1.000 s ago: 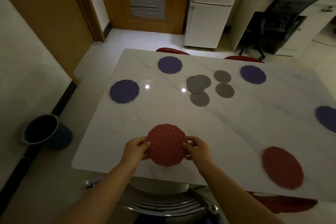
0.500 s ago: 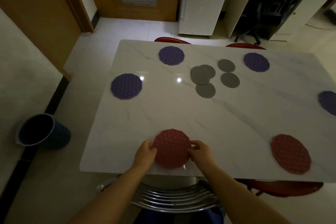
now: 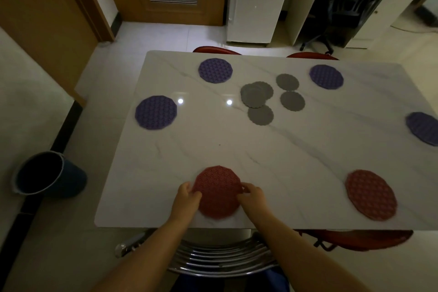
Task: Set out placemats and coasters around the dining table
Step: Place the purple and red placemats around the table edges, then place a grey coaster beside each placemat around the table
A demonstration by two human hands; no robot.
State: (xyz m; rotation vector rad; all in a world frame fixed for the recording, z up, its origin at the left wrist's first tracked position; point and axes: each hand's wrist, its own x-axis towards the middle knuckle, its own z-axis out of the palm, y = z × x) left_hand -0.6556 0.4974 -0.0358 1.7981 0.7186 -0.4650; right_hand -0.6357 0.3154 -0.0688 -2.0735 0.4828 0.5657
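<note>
Lowered since a second ago, the red placemat (image 3: 216,192) now lies near the table (image 3: 308,161) edge. My left hand (image 3: 187,199) and right hand (image 3: 252,197) pinch its sides; I should square it before letting go.

You have a glossy, marble-veined table (image 3: 308,161), matt red placemats (image 3: 218,191) with a raised woven-looking texture, smooth matt grey coasters (image 3: 260,115), and a polished metal chair back (image 3: 220,261).
</note>
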